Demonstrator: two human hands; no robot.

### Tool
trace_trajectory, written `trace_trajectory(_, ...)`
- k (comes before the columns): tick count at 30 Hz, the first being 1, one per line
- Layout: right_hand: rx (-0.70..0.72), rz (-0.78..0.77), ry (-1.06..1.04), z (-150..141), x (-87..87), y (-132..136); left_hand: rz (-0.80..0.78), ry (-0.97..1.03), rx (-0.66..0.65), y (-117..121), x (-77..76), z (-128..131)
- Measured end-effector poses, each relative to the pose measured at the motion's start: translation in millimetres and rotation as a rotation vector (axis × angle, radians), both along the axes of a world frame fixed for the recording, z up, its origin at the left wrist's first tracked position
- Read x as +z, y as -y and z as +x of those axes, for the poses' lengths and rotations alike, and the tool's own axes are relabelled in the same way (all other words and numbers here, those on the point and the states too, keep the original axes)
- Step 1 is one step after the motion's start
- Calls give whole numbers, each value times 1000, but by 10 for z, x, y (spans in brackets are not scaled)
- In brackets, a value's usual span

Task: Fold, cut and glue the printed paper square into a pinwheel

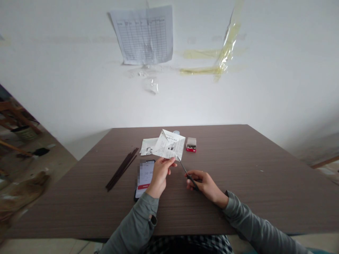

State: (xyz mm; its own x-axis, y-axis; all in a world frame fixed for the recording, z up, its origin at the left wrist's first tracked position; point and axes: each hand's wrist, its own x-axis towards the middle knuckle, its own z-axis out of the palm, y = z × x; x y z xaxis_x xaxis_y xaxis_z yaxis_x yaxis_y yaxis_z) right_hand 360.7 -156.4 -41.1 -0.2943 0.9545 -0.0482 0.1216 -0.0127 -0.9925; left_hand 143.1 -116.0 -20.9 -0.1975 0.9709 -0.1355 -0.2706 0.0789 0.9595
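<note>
From my seat I've got the left hand [161,173] pinched on the bottom edge of a printed paper [172,141] with one corner folded over, held up over the middle of the surface [238,165]. It has a line of characters and a small black drawing, but the text is too small for me to read. My right hand [203,183] is closed round a thin black-handled tool [190,177], scissors I think, tip right at the paper's lower edge. Another printed sheet [147,147] lies just left, also with a drawing. The phone [144,174] by the left hand shows what looks like 32:00 above a red button, part of it pixelated. The red box [191,145] has pale marks I can't make out, dark sticks [122,170] lie left of the phone, and the wall sheet [145,37] is a ruled table with unreadable headings.
</note>
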Motion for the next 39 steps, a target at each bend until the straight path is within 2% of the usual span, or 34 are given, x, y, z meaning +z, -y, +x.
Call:
trace_trajectory(12, 4, -40, -67, -7, -11, 3, -28, -3, -17, 28, 47, 42)
trace_trajectory(21, 5, -42, -65, -17, 2, 3, -53, -21, -16, 23, 32, 36)
trace_trajectory(29, 8, -39, -28, -29, 5, -6, -71, -34, -9, 39, 79, 49)
trace_trajectory(33, -16, 33, 63, -12, -21, -18, -75, -28, -12, 49, 87, 51)
trace_trajectory(39, -138, 224, 274, 47, -108, -48, -57, -44, -13, 56, 72, 57)
